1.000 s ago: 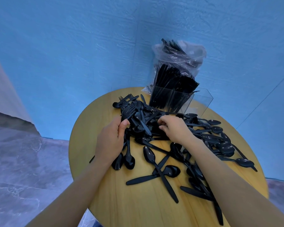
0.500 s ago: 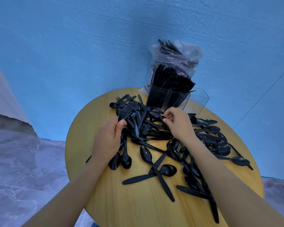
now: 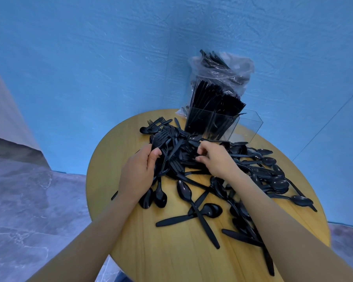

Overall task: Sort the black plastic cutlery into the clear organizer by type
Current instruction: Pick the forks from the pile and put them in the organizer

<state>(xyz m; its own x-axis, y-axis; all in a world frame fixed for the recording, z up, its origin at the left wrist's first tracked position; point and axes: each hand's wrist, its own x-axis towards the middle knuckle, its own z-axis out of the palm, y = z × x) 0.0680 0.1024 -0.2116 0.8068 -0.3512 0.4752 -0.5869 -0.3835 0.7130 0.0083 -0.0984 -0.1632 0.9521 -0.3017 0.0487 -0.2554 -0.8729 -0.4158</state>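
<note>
A heap of black plastic cutlery [image 3: 228,180] covers the middle and right of the round wooden table [image 3: 171,251]. My left hand [image 3: 139,171] grips a bunch of forks [image 3: 163,139] at the heap's left side. My right hand [image 3: 214,159] has its fingers curled into the pile and pinches a black piece at its top; which kind I cannot tell. The clear organizer [image 3: 249,121] stands at the table's far edge, its left compartments packed with upright black cutlery and its right compartment bare.
A clear plastic bag of more black cutlery [image 3: 222,70] leans behind the organizer against the blue wall. Loose spoons [image 3: 277,184] spread toward the table's right edge. Bare wood shows at the near left. Grey floor lies below on the left.
My right hand has dropped back a little from the organizer into the pile. My left hand keeps its hold on the forks, almost still.
</note>
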